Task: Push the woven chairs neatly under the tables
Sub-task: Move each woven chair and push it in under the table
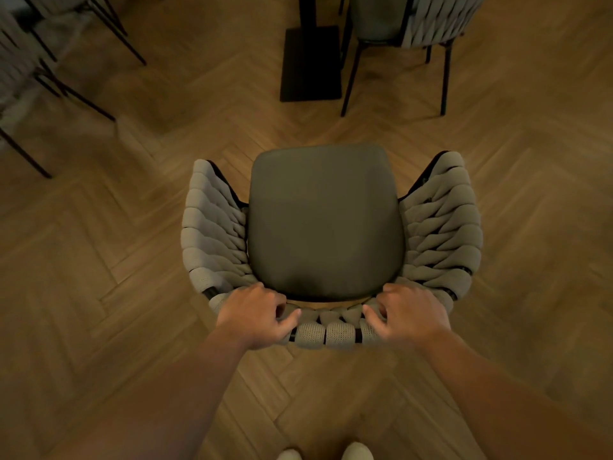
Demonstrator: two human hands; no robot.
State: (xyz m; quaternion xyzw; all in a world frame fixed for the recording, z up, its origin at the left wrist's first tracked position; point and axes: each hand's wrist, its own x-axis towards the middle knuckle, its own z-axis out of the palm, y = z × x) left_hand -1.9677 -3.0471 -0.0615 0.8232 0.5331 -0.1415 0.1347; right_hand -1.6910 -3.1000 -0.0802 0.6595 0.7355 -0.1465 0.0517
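Note:
A woven chair (326, 224) with a grey seat cushion and a curved, pale braided back stands on the floor straight below me, its seat facing away. My left hand (253, 315) grips the top rim of the backrest at the left. My right hand (409, 315) grips the same rim at the right. Both hands curl their fingers over the weave. Ahead of the chair stands a table's black pedestal base (311, 63); the tabletop is out of view.
A second woven chair (403, 23) stands at the far right of the pedestal, on thin black legs. More chair legs (83, 91) cross the upper left. Herringbone wood floor (132, 227) lies all around. My shoe tips (326, 453) show at the bottom edge.

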